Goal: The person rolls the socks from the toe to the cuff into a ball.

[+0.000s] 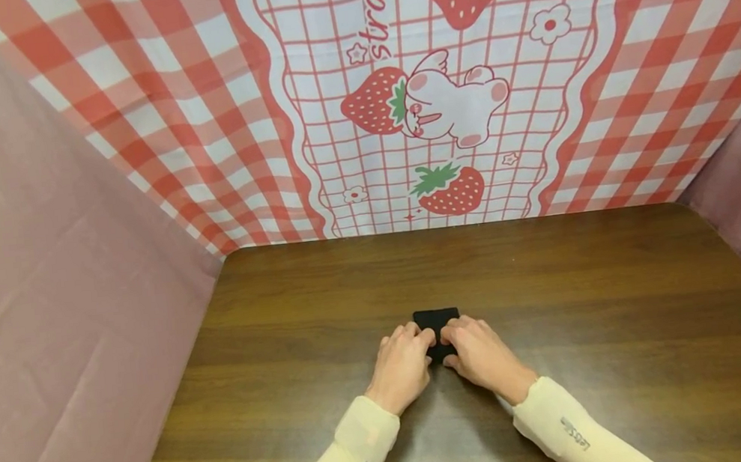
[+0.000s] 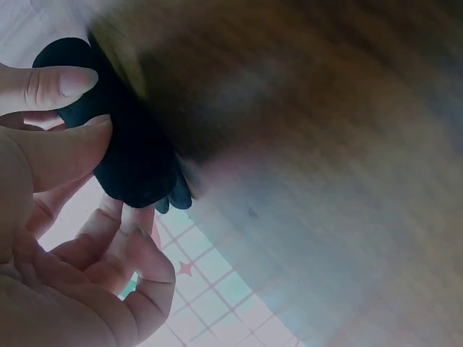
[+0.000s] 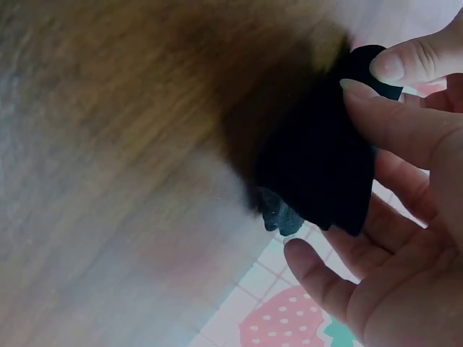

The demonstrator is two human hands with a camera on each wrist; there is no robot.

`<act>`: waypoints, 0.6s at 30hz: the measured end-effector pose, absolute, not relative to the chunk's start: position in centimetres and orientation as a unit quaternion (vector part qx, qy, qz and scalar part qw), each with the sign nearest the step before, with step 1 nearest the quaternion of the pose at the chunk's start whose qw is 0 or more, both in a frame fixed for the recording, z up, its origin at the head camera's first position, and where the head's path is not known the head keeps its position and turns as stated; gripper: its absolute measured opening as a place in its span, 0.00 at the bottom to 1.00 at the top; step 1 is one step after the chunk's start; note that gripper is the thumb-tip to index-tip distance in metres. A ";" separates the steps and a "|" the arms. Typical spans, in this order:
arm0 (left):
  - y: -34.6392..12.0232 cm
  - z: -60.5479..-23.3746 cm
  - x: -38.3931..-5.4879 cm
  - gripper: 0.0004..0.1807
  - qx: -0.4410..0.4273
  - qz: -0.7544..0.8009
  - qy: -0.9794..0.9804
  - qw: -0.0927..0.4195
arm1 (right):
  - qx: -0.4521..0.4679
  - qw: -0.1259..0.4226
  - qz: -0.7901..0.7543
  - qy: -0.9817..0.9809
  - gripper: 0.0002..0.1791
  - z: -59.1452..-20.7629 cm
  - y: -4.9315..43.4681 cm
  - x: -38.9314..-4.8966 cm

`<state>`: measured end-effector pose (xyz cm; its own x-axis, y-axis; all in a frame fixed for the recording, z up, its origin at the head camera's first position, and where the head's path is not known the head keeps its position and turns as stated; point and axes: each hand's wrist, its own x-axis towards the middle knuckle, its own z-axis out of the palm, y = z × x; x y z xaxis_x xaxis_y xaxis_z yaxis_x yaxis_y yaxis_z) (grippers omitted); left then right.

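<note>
A small black cloth bundle (image 1: 437, 319), folded or rolled into a compact shape, lies on the wooden table in front of the person. My left hand (image 1: 401, 367) grips its left side, with the thumb on the near face and the fingers curled behind. From the right, my right hand (image 1: 485, 358) holds the other side in the same way. Both wrist views show the dark fabric (image 2: 137, 155) pinched between thumbs and fingers, the two thumbs close together. Folded layers (image 3: 278, 212) stick out at its far end in the right wrist view. Part of the cloth is hidden under the hands.
The brown wood-grain table (image 1: 270, 309) extends around the hands. Behind it hangs a red-and-white checked curtain (image 1: 193, 91) with strawberry prints. Pink fabric walls (image 1: 45, 295) stand at the left and right sides.
</note>
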<state>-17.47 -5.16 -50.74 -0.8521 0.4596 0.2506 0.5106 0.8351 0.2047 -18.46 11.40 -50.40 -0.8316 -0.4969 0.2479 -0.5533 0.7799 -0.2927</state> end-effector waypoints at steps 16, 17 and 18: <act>-5.3 -50.7 -17.6 0.10 -0.248 -0.144 -0.954 0.084 | 0.270 0.068 0.164 -0.946 0.09 -50.1 11.5 -18.7; -5.4 -50.7 -17.7 0.10 -0.248 -0.143 -0.954 0.084 | 0.269 0.066 0.166 -0.946 0.09 -50.1 11.5 -18.7; -5.4 -50.7 -17.7 0.10 -0.248 -0.142 -0.955 0.082 | 0.268 0.065 0.167 -0.947 0.09 -50.1 11.5 -18.8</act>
<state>-17.68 -5.36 -50.68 -0.8632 0.4505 0.2280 0.4974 0.8364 0.2304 -18.77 11.51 -50.14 -0.8478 -0.4856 0.2131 -0.5292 0.8005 -0.2814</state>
